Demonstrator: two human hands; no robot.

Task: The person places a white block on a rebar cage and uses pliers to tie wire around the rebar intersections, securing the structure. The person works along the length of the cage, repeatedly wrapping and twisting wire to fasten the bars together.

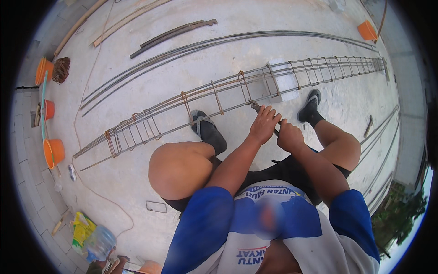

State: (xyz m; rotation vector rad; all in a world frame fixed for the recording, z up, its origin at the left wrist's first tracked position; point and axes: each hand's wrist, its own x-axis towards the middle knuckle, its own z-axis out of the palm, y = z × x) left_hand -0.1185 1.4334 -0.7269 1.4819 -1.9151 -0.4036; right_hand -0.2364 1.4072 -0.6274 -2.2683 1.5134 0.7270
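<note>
A long rebar cage [205, 93] of thin steel bars with square stirrups lies across the floor in front of me. My left hand [264, 124] is closed around a dark metal hand tool that looks like pincers [255, 106], near its head. My right hand [290, 136] grips the same tool lower down its handles. The tool's head meets the near bar of the cage, by a rusty stirrup [245, 86]. Fingers cover most of the handles. A pale block [282, 81] sits under the cage, just beyond my hands.
Loose rebar rods [191, 45] lie beyond the cage, with dark metal bars [173, 36] farther off. More rods [381, 132] are at the right. Orange buckets [54, 153] and a bundle of rusty stirrups [61, 70] line the left wall. A water jug [99, 242] stands lower left.
</note>
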